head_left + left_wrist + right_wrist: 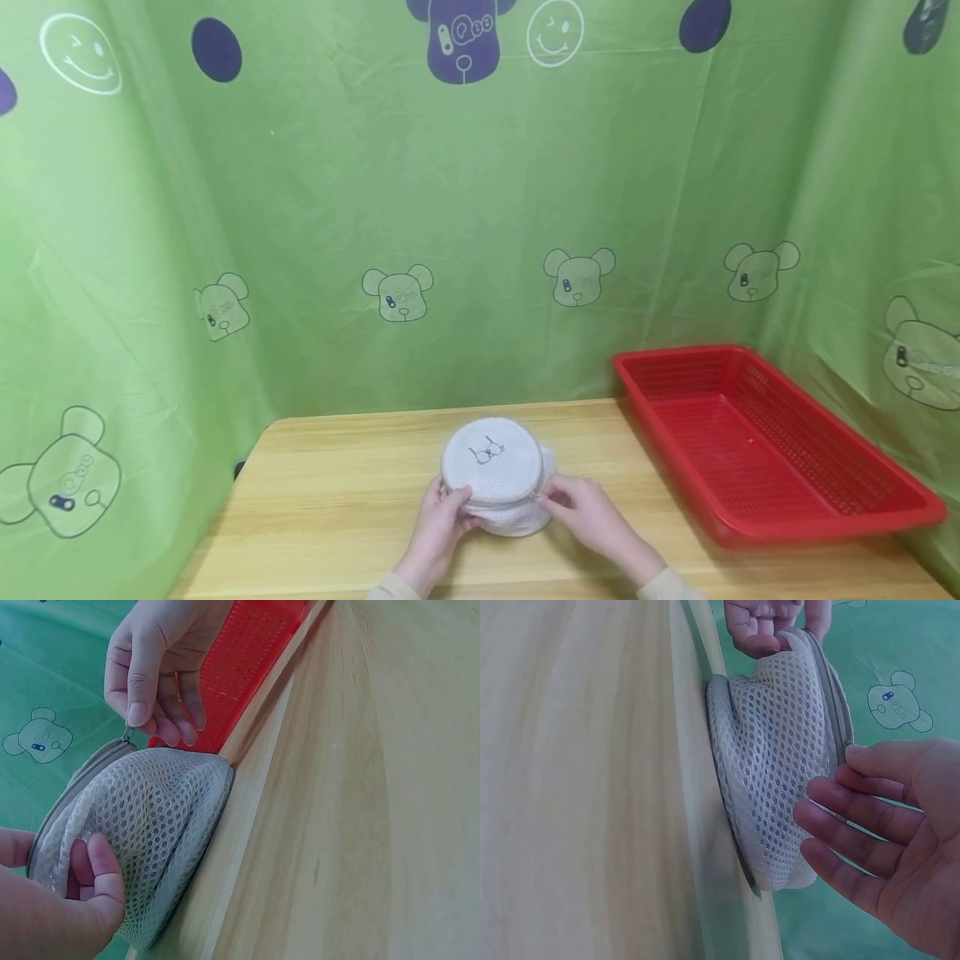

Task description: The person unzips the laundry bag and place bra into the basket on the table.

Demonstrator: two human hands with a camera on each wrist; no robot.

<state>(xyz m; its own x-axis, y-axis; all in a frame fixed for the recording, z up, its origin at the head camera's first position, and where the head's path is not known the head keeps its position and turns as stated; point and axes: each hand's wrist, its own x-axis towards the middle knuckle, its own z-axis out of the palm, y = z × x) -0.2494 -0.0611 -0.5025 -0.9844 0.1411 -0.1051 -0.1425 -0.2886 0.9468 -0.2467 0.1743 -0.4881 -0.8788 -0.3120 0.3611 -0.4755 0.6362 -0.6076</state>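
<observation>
A round mesh laundry bag (491, 467), white with grey trim and a dark line drawing on its lid, stands on the wooden table near its middle. My left hand (438, 525) grips the left edge of the bag, thumb on top and fingers bent beneath the rim. At the right side my right hand (588, 512) pinches the small zipper pull (128, 733) between thumb and index finger. The zipper track (832, 690) runs round the rim of the lid. Soft mesh folds bulge out below the rim; the inside of the bag is hidden.
A red plastic basket (817, 512) with perforated walls sits at the right of the table (322, 492). Green printed curtains (480, 183) hang behind the table and at both sides.
</observation>
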